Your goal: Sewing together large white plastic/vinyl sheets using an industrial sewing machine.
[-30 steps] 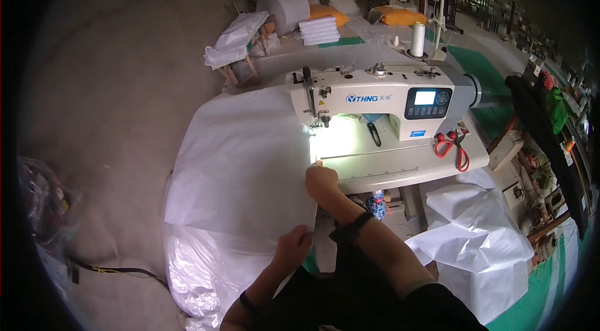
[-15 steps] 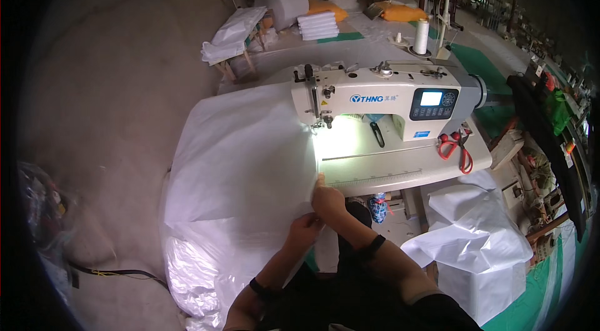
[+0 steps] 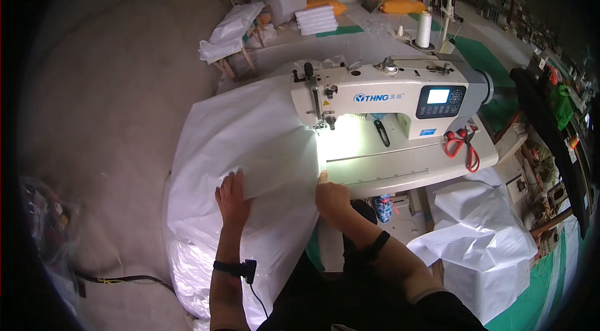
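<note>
A large white plastic sheet (image 3: 262, 118) runs from under the needle area of a white sewing machine (image 3: 375, 97) down over the left side of the table. My left hand (image 3: 233, 198) lies on the sheet, palm down, its fingers slightly apart. At the front edge of the machine bed, my right hand (image 3: 332, 197) is closed on the sheet's right edge, with the index finger pointing toward the lit needle. The underside of that grip is hidden.
Red-handled scissors (image 3: 462, 148) and black thread snips (image 3: 382, 133) lie on the machine bed. A white thread cone (image 3: 424, 30) stands behind. More white sheeting (image 3: 475, 218) is heaped at the right. A stool with folded white material (image 3: 230, 34) stands at the far left.
My left hand has left its place beside the right hand and moved left and forward onto the sheet, opening out. My right hand remains at the sheet's edge. The sheet has wrinkled.
</note>
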`<state>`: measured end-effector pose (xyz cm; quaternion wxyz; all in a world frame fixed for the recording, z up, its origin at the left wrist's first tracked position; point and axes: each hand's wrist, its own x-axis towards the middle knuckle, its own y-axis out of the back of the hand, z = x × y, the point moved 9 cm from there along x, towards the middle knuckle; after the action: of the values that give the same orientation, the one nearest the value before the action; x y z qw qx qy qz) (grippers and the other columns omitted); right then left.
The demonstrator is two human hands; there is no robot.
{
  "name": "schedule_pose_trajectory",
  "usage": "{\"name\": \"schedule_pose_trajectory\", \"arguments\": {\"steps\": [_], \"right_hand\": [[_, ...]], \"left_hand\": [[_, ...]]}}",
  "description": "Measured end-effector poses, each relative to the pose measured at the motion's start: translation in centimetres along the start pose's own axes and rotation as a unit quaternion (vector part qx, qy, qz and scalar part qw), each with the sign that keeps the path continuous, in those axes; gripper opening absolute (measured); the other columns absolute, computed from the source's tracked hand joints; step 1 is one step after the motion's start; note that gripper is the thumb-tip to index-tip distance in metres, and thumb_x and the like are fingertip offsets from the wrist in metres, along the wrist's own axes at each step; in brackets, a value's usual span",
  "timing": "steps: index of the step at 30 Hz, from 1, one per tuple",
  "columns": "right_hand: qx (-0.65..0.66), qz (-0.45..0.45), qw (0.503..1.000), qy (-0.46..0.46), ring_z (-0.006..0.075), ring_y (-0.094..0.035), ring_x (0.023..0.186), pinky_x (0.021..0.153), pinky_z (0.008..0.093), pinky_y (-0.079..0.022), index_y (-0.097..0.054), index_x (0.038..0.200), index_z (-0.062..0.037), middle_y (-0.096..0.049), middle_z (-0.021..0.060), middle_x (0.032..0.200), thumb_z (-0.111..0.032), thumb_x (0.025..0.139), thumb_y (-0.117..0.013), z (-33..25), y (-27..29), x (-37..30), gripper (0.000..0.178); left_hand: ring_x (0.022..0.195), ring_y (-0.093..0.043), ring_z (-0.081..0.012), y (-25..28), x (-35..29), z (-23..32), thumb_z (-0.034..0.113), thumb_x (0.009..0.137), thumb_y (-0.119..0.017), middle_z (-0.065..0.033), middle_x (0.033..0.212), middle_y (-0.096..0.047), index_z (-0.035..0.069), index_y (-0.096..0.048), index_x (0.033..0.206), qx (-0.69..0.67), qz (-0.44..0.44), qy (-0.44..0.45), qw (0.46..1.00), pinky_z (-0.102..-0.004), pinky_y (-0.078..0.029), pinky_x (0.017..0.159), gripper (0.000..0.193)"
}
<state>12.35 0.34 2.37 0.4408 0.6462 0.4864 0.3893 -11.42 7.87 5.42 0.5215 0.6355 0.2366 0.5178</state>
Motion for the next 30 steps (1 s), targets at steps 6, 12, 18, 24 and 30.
{"name": "schedule_pose_trajectory", "arguments": {"steps": [6,12,18,24,30], "right_hand": [[-0.054,0.004,0.998,0.013,0.0229,-0.066,0.062,0.054,0.0332,-0.051,-0.046,0.123,0.0113,-0.066,0.0114,0.071,-0.008,0.080,-0.051,0.2,0.1,3.4,0.048],[-0.064,0.015,0.998,0.009,0.0239,-0.067,0.065,0.054,0.0341,-0.051,-0.057,0.106,0.0060,-0.066,0.0107,0.072,-0.007,0.079,-0.051,0.6,0.0,6.2,0.030],[-0.048,0.033,0.998,0.022,0.0236,-0.068,0.074,0.059,0.0328,-0.052,-0.061,0.087,-0.0049,-0.067,0.0110,0.079,-0.010,0.078,-0.056,0.8,0.0,8.4,0.012],[-0.011,0.015,1.000,0.005,0.0263,-0.067,0.077,0.066,0.0357,-0.052,-0.060,0.086,-0.0034,-0.067,0.0135,0.081,-0.008,0.079,-0.053,1.9,-0.4,9.8,0.011],[0.001,0.040,0.999,0.031,0.0301,-0.066,0.075,0.066,0.0403,-0.051,-0.059,0.085,-0.0029,-0.066,0.0143,0.078,-0.008,0.079,-0.049,1.5,-0.1,9.6,0.013]], "left_hand": [[0.131,-0.031,-0.0286,-3.4,4.0,-2.8,0.021,0.078,-0.061,-0.0095,0.138,-0.037,0.015,-0.041,0.133,-0.012,-0.071,0.032,0.997,-0.0533,-0.021,0.105,0.059],[0.132,-0.030,-0.0282,-4.2,7.2,-3.1,0.026,0.082,-0.058,-0.0097,0.140,-0.036,0.015,-0.041,0.133,-0.033,-0.086,0.046,0.995,-0.0541,-0.020,0.106,0.055],[0.132,-0.029,-0.0274,-4.9,8.6,-3.3,0.031,0.083,-0.057,-0.0094,0.140,-0.036,0.016,-0.041,0.133,-0.021,-0.073,0.062,0.995,-0.0552,-0.019,0.106,0.055],[0.131,-0.031,-0.0269,-5.7,9.1,-4.0,0.032,0.082,-0.058,-0.0090,0.139,-0.038,0.017,-0.043,0.132,-0.014,-0.069,0.084,0.994,-0.0544,-0.020,0.106,0.054],[0.131,-0.031,-0.0260,-5.9,9.2,-4.3,0.031,0.082,-0.058,-0.0088,0.138,-0.039,0.018,-0.044,0.131,-0.013,-0.073,0.084,0.994,-0.0545,-0.020,0.106,0.052]]}}
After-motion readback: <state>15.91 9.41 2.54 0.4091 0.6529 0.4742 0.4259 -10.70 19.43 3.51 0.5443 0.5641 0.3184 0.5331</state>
